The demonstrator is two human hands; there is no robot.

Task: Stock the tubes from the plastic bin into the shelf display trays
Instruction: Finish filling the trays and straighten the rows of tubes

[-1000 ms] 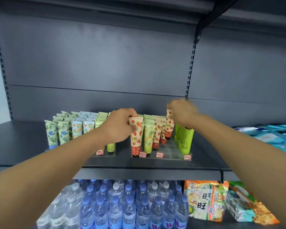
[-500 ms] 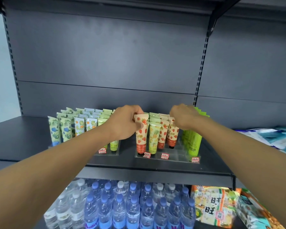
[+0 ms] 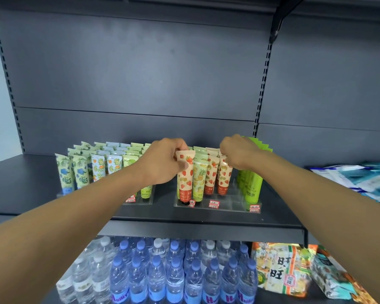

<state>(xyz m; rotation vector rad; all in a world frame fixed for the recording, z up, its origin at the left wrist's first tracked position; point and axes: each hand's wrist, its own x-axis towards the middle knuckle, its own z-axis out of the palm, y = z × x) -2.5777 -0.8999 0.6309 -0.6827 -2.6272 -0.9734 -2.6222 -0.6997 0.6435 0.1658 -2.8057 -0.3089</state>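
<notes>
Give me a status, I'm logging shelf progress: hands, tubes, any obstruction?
Left hand pinches front strawberry tube. Right hand grips another strawberry tube farther back, same clear tray. Nothing in the way.

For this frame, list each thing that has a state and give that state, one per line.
left hand: grips the top of the strawberry tube.
strawberry tube: upright, cap down, at the front of the right display tray.
right hand: fingers curled on the tops of tubes further back.
right display tray: part filled, front slots bare.
left display tray: rows of upright tubes.
green tubes: upright, at the tray's right end.
water bottles: capped, upright, on the lower shelf.
</notes>
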